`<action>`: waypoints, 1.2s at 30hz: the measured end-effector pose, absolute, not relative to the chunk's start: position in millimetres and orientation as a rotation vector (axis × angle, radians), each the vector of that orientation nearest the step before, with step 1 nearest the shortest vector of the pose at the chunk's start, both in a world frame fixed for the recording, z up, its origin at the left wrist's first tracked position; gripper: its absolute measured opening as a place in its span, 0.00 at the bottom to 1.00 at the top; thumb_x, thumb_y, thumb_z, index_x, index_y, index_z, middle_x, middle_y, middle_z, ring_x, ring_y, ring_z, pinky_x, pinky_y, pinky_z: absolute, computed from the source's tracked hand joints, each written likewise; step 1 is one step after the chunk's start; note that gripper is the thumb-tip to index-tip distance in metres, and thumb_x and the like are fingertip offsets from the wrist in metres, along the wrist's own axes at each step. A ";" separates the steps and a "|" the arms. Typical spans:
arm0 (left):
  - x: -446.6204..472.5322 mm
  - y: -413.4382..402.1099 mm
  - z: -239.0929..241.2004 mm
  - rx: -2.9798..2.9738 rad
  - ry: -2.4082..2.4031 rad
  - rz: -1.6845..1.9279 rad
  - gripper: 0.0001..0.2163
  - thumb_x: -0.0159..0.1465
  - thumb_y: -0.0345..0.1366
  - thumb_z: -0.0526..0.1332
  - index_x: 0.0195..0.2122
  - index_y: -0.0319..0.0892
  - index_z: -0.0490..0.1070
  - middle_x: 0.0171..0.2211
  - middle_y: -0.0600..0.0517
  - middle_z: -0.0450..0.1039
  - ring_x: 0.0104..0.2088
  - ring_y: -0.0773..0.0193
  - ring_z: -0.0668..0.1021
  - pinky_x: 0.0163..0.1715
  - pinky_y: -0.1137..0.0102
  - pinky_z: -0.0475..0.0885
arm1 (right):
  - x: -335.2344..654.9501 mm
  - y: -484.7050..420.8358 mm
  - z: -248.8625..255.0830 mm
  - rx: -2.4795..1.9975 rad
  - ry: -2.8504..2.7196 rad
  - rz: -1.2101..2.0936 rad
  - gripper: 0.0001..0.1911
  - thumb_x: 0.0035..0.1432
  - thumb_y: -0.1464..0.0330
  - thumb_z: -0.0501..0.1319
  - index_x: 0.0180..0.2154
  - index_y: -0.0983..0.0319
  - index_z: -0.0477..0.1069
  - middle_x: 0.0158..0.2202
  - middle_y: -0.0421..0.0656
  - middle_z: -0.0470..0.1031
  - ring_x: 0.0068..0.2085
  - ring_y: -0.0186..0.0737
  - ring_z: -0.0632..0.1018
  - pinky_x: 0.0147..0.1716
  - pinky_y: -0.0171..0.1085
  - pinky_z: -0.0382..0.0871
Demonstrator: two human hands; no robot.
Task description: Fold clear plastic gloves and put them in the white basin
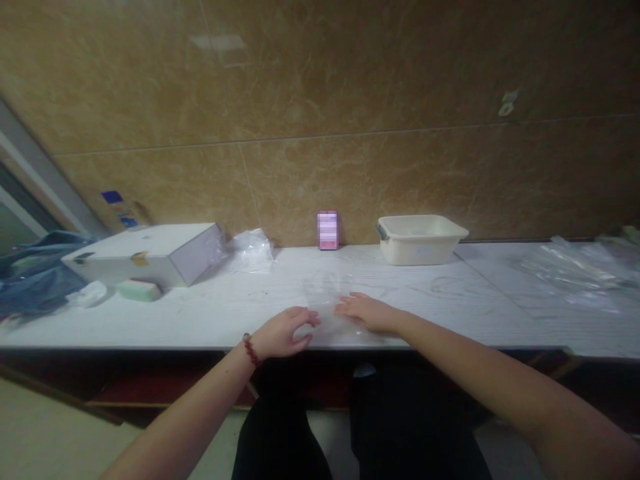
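A clear plastic bag (327,300) lies flat on the white table (450,300) right in front of me, hard to see against the surface. My left hand (285,331), with a red bead bracelet at the wrist, has its fingers curled and pinching the bag's near left edge. Beside it, my right hand (365,312) lies on the bag's near right part with fingers stretched forward and pressing down.
A white box (150,253) and a green sponge (139,289) sit at the left, with crumpled plastic (253,250) beside them. A pink striped card (328,230) leans on the wall. A cream basin (420,238) stands behind right. More clear bags (575,270) lie far right. Blue cloth (30,273) is far left.
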State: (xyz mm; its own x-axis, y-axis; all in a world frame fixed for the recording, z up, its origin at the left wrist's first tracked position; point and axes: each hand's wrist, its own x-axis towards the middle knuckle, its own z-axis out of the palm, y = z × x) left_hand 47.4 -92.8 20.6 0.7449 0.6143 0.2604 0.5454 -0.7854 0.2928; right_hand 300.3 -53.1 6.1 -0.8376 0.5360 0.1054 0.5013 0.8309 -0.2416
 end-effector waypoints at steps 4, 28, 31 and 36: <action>49.5 -104.0 6.6 2.688 0.866 0.467 0.20 0.50 0.35 0.57 0.46 0.45 0.61 0.50 0.50 0.61 0.50 0.61 0.62 0.51 0.63 0.53 | 303.5 -69.1 3.2 -0.735 -2.855 0.438 0.19 0.55 0.72 0.45 0.49 0.56 0.58 0.50 0.40 0.62 0.53 0.35 0.58 0.52 0.43 0.45; 83.9 -30.6 -7.8 1.593 1.643 0.876 0.16 0.49 0.46 0.56 0.26 0.37 0.70 0.15 0.54 0.65 0.16 0.69 0.67 0.14 0.76 0.59 | 290.8 -28.3 3.4 -1.795 -1.919 0.540 0.11 0.47 0.63 0.52 0.26 0.64 0.67 0.27 0.43 0.71 0.29 0.35 0.70 0.25 0.31 0.59; 82.0 -23.4 -11.0 1.484 1.650 0.936 0.13 0.47 0.43 0.58 0.22 0.36 0.69 0.14 0.54 0.64 0.16 0.70 0.67 0.15 0.76 0.59 | 290.9 -20.9 0.6 -1.839 -1.854 0.570 0.09 0.45 0.65 0.54 0.27 0.64 0.67 0.28 0.43 0.71 0.29 0.34 0.70 0.25 0.30 0.58; 84.9 -12.6 -19.7 1.382 1.660 1.004 0.09 0.47 0.38 0.57 0.22 0.35 0.68 0.14 0.55 0.63 0.15 0.71 0.66 0.15 0.76 0.59 | 285.3 -8.2 -4.2 -1.882 -1.873 0.536 0.10 0.44 0.65 0.55 0.28 0.63 0.69 0.29 0.42 0.72 0.30 0.33 0.70 0.25 0.29 0.57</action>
